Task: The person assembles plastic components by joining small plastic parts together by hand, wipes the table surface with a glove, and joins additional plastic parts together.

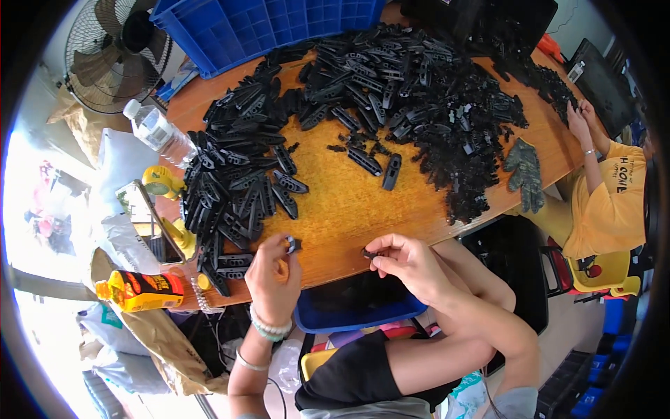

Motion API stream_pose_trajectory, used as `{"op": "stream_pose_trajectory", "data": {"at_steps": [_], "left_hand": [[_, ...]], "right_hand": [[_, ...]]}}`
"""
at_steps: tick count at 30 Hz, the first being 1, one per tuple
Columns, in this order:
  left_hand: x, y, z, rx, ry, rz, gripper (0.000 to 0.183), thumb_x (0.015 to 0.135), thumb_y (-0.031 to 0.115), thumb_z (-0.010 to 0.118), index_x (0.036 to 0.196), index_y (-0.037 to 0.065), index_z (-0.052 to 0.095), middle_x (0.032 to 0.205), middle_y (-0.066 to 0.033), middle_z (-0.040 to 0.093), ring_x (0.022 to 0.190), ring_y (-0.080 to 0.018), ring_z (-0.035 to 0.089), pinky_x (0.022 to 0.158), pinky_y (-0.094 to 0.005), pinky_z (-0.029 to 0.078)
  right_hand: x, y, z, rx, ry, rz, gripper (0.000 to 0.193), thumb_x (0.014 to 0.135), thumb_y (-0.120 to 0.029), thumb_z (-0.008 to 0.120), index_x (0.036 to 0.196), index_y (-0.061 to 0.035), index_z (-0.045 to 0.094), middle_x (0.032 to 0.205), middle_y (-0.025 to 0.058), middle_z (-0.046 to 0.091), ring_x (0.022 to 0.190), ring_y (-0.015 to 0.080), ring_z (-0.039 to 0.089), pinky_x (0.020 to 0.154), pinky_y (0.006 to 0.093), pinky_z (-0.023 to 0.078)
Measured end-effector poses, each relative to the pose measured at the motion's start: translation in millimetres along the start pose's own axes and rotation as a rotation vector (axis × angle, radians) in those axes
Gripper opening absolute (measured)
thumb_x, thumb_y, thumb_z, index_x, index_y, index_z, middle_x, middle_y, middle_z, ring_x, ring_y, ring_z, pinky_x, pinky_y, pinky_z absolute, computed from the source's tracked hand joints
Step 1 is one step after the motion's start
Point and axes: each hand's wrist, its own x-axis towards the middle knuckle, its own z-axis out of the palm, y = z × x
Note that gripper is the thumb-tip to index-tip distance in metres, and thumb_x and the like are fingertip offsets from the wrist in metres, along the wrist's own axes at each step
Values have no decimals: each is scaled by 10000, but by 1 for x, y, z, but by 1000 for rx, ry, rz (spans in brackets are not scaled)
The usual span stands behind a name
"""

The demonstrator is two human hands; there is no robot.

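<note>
A wooden desk (pixel 335 206) carries a broad heap of long, slotted black plastic parts (pixel 363 66), with a pile of small black pieces (pixel 464 167) on its right. At the front edge, the left hand (pixel 273 272) and right hand (pixel 408 264) are well apart, fingers pinched. Two slotted parts (pixel 392 172) lie mid-desk. The right fingertips grip a tiny black piece (pixel 368 253); the left, a small dark piece (pixel 298 245), shape unclear.

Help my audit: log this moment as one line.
left hand: pinches small dark piece; right hand: pinches small black part; table: long black pieces heaped
</note>
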Motion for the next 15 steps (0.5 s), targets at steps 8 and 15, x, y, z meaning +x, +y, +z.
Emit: {"op": "stream_pose_trajectory", "data": {"at_steps": [8,15], "left_hand": [[-35,46,33,-1065,-231,-531,229,823,-140,551,1025,-49,493,1129,-214,568,932,-280,653,805,-331,558],[-37,75,39,-894,-353,-587,249,814,-122,605,1035,-56,511,927,-159,656,866,-229,676,761,-280,554]], "right_hand": [[-39,-19,-8,-7,13,-55,230,916,-12,537,1121,90,562,836,147,657,767,176,667,709,266,560],[-44,-12,-14,-275,131,-435,29,836,6,637,858,25,632,838,81,645,770,139,612,666,218,474]]}}
